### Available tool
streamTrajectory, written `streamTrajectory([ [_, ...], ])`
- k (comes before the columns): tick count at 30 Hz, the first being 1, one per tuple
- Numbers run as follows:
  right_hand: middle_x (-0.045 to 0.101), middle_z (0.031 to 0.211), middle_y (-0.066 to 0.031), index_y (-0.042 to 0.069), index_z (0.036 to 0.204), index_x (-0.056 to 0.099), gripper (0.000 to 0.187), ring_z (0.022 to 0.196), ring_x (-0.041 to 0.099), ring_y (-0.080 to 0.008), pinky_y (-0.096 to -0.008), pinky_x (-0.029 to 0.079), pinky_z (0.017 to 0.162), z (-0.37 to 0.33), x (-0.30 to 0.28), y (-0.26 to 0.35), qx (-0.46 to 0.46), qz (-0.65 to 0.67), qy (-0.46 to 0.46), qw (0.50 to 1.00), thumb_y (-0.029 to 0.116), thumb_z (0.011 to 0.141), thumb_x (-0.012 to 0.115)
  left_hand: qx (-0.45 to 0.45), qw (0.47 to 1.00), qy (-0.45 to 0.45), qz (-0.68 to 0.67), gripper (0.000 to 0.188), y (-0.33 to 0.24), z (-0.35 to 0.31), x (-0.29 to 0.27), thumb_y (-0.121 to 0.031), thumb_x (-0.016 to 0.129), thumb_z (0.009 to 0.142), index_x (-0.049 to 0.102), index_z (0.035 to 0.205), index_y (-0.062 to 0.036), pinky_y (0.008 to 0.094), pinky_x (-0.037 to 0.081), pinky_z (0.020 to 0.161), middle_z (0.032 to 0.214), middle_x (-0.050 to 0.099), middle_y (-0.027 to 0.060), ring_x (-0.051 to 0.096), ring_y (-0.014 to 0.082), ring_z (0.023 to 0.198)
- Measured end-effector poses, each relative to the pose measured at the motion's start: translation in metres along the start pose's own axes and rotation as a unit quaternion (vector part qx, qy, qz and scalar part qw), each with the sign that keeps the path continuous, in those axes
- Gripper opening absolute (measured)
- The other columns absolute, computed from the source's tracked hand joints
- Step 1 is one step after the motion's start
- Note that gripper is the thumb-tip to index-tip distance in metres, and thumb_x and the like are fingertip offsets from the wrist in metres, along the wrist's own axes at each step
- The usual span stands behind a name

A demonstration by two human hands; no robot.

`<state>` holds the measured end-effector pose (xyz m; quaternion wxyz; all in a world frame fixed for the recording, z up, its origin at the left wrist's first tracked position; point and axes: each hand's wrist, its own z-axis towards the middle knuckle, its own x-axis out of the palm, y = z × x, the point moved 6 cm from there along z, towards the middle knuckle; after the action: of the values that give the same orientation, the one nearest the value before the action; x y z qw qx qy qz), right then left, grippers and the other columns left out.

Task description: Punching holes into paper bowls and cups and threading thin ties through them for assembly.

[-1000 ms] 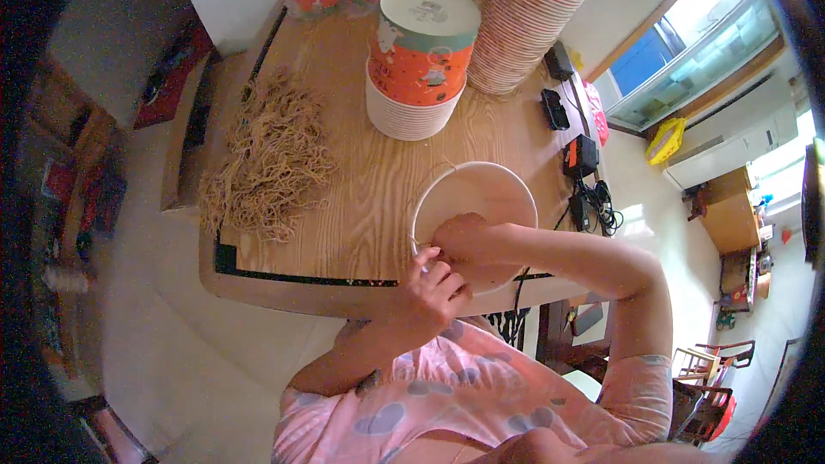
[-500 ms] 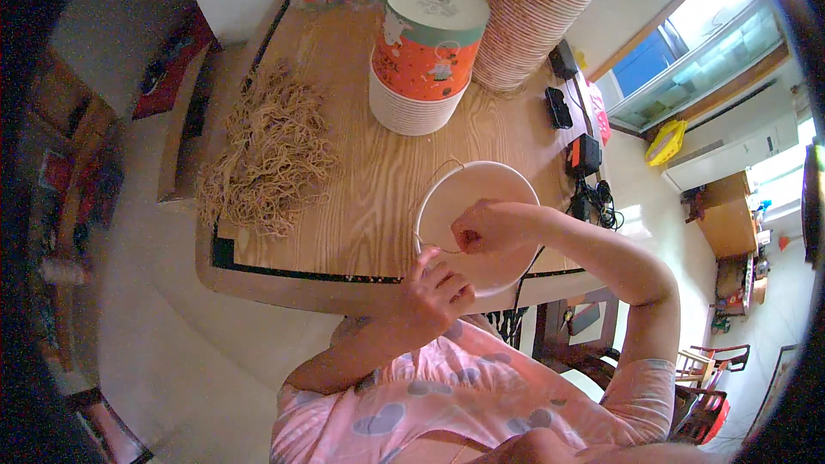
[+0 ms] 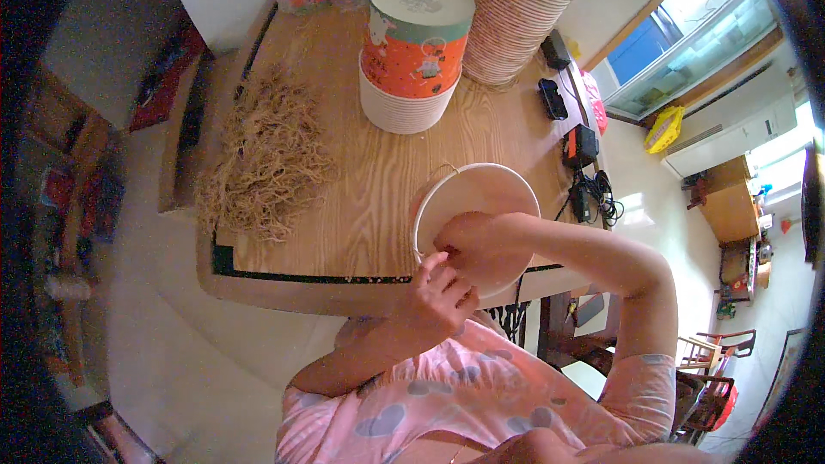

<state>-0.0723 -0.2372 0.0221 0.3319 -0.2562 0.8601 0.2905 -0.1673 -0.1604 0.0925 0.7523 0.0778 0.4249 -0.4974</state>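
Note:
A white-walled paper bucket (image 3: 494,185) stands tilted at the table's near edge, its open mouth facing me. A thin tan cord (image 3: 447,168) loops out at its far left rim. My left hand (image 3: 443,296) is at the near left rim, thumb and fingertips pinched on the cord's end there. My right hand (image 3: 474,239) reaches inside the bucket with fingers curled, close to the left fingertips. The cord in the right fingers is mostly hidden behind the hands.
A heap of tan cords (image 3: 271,159) lies on the left of the wooden table (image 3: 369,206). An upside-down stack of orange and green paper buckets (image 3: 417,60) stands beyond, with a taller stack (image 3: 520,21) behind it. A black adapter (image 3: 580,146) and cables lie at right.
My right hand has moved left and deeper into the bucket, up to the left fingertips. The cord stretch between the hands no longer shows. The left hand stays at the rim.

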Motion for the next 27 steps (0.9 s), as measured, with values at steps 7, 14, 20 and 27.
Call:
streamTrajectory([
  [7,0.061,0.071,-0.0084,0.005,0.077,0.056,0.012,0.066,0.059,-0.0214,-0.0325,0.045,0.059,-0.058,-0.070,0.020,-0.041,0.158,-0.030,0.986,0.013,0.073,0.063,-0.025,0.998,0.053,-0.025,0.013,0.006,0.002,-0.011,-0.014,0.059,0.067,0.057,0.077,-0.0059,0.0470,0.037,0.094,0.076,0.054,0.0060,0.055,0.0204,0.082],
  [14,0.059,0.069,-0.0052,0.003,0.081,0.054,0.011,0.065,0.059,-0.0157,-0.0291,0.047,0.060,-0.088,-0.063,0.012,-0.036,0.290,-0.077,0.953,0.004,0.074,0.063,-0.015,0.998,0.065,-0.004,0.013,0.002,0.006,-0.008,-0.016,0.059,0.069,0.058,0.079,-0.0073,0.0471,0.036,0.095,0.079,0.053,0.0045,0.054,0.0195,0.083],
  [20,0.059,0.070,-0.0052,0.003,0.080,0.052,0.012,0.066,0.058,-0.0146,-0.0289,0.047,0.060,-0.092,-0.069,0.003,-0.035,0.268,-0.124,0.955,0.001,0.073,0.062,-0.023,0.997,0.065,-0.020,0.014,0.003,0.007,-0.009,-0.017,0.060,0.068,0.057,0.079,-0.0076,0.0477,0.037,0.095,0.079,0.053,0.0038,0.053,0.0194,0.084],
  [27,0.059,0.069,-0.0047,0.002,0.080,0.051,0.011,0.066,0.059,-0.0137,-0.0283,0.048,0.061,-0.091,-0.072,0.004,-0.040,0.254,-0.107,0.960,-0.001,0.074,0.060,-0.019,0.998,0.063,-0.017,0.014,0.002,0.009,-0.011,-0.015,0.059,0.069,0.056,0.080,-0.0068,0.0484,0.038,0.094,0.080,0.053,0.0043,0.054,0.0200,0.083],
])
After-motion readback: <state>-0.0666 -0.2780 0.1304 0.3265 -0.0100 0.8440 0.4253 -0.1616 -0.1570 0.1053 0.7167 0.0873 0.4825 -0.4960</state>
